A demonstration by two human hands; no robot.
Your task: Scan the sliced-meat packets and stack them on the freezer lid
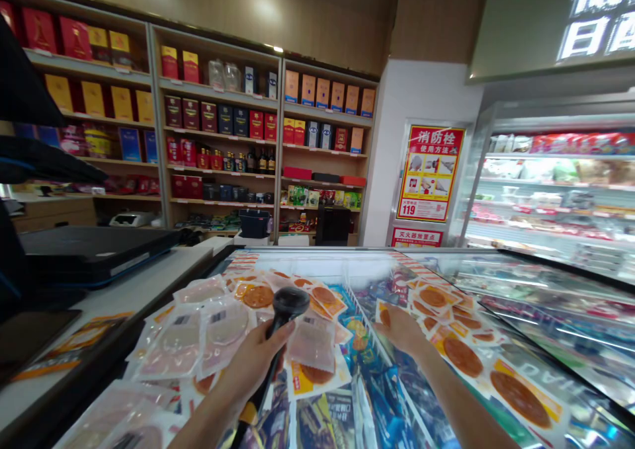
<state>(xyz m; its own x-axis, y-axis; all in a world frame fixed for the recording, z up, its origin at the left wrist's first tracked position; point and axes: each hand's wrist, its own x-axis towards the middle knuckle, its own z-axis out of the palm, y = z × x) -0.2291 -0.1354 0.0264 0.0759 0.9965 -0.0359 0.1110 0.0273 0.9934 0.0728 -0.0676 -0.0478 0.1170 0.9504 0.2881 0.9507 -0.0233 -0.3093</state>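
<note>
My left hand (258,353) is wrapped round the handle of a black handheld barcode scanner (291,301), its head pointing away from me over the freezer. Farther right, my right hand (404,333) pinches the edge of a small flat food packet (383,311), partly hidden by the fingers. Several packets with a round brown patty printed on them, like this patty packet (464,356), lie to the right of that forearm. Left of the scanner are face-down clear packets (173,336) with barcodes. Another face-down packet (311,343) lies just right of the scanner.
Beneath the packets is a chest freezer holding blue ice-cream wrappers (387,396) and a white wire divider (370,330). A counter (163,284) with a black checkout device (99,250) runs along the left. Behind stand shelves of boxed bottles (218,118) and, at right, a lit refrigerated cabinet (555,191).
</note>
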